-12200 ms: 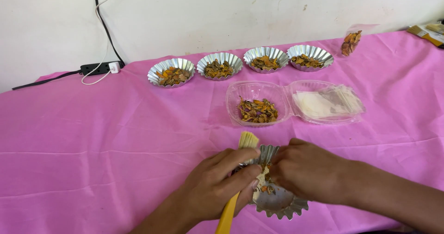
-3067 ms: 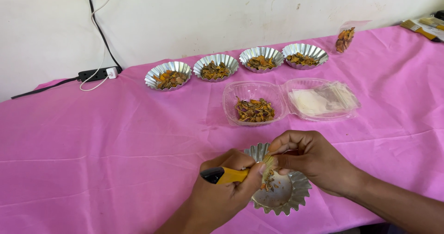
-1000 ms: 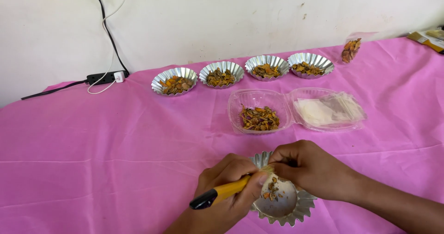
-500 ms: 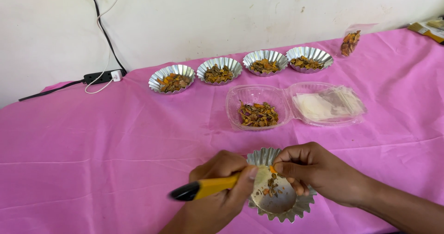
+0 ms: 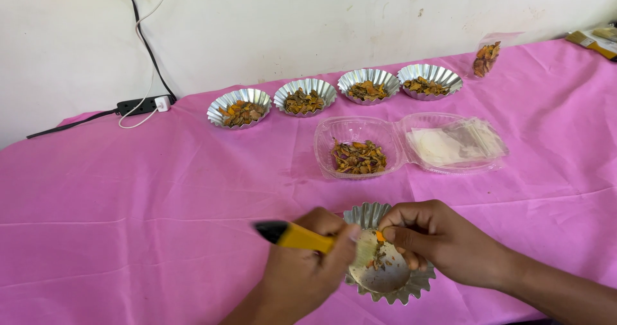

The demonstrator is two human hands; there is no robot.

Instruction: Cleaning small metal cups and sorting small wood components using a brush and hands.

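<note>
Clear plastic clamshell [image 5: 411,146] sits beyond; your left hand [image 5: 308,261] fingers clamp the yellow-handled tool [image 5: 295,235], right hand [image 5: 443,241] fingertips pinch the foil cup [image 5: 385,280] rim.

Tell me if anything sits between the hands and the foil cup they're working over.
Nothing visible does. The left hand holds a yellow-handled tool at the foil cup, and the right hand pinches a small orange piece above it.

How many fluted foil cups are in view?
5: four filled ones in a row near the wall, and one under the hands at the front; none seems hidden.
</note>
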